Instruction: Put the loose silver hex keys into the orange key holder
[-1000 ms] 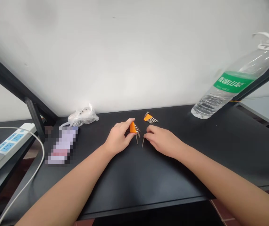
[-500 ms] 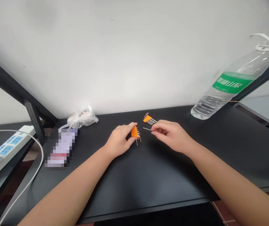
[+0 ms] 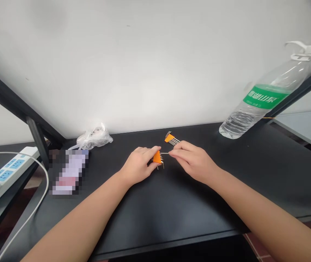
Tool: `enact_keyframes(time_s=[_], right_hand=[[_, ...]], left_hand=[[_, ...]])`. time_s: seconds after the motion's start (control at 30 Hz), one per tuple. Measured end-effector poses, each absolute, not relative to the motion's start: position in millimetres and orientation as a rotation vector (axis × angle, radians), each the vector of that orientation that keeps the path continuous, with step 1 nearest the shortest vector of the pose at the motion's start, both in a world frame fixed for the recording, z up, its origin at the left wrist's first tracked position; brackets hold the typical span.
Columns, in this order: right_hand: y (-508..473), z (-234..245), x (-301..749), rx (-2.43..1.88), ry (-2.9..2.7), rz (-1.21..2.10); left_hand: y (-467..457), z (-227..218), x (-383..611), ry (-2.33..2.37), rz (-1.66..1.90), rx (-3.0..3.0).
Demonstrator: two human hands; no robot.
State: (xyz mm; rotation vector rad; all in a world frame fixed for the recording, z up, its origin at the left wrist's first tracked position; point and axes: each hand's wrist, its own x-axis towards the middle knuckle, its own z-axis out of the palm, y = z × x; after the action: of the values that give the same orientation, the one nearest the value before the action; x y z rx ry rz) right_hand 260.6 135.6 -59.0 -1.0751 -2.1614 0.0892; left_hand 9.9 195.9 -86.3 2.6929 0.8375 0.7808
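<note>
A: Take the orange key set (image 3: 169, 137) lying on the black desk (image 3: 150, 225) as the mark. Where's the orange holder (image 3: 157, 157)?

B: In front of that set and slightly left of it, in the left hand (image 3: 137, 164). Thumb and fingers pinch it, parted only by its width.

A: Anything in it?

B: Bent metal keys (image 3: 162, 163) stick out along its right side and below.

A: And the right hand (image 3: 195, 160)?

B: In front of the set and to its right. Thumb and forefinger are pressed together on a thin metal rod (image 3: 164, 153), roughly level, its free end pointing left.

A: Is the rod inside the holder?

B: It reaches the upper part, by the left fingertips; I can't tell whether it sits in a hole.

A: What else is around?

B: The water bottle (image 3: 253, 105) is well right of the set. The plastic bag (image 3: 95, 137) lies left of it; the pixelated phone (image 3: 69, 171), farther left and forward.
</note>
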Motion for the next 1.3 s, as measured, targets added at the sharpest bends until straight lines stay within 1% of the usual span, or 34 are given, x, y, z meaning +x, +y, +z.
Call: enact_keyframes(time_s=[0.17,0.37,0.53,0.73,0.8,0.87,1.0,1.07,1.17,1.3], right_hand=[[132,-57,259,-1.140,-2.254,0.004],[130,-54,251,-1.255,-2.349,0.178],[139,-56,245,-1.068,-2.069,0.519],[151,-71,245,-1.075,-1.554,1.187],[155,-77,246,-1.087,-1.514,1.248],[159,-82,249,-1.127,-1.615,1.144],[160,-89,254,-1.184,-2.142,0.604],[157,-92,255,-1.196,-2.353,0.387],[151,-92,254,-1.217,-2.501,0.219],[149,-90,253,-1.233,-2.563,0.120]], left_hand=[[196,-85,11,0.814,0.784,2.721],[194,-81,13,0.753,0.808,2.729],[191,-75,14,0.758,0.833,2.745],[190,-73,16,0.678,0.841,2.760],[190,-75,16,0.661,0.851,2.745],[191,-77,14,0.687,0.889,2.694],[199,-80,5,0.960,1.103,2.433],[204,-81,1,1.076,1.201,2.304],[208,-82,-2,1.104,1.217,2.273],[205,-83,1,1.038,1.142,2.391]])
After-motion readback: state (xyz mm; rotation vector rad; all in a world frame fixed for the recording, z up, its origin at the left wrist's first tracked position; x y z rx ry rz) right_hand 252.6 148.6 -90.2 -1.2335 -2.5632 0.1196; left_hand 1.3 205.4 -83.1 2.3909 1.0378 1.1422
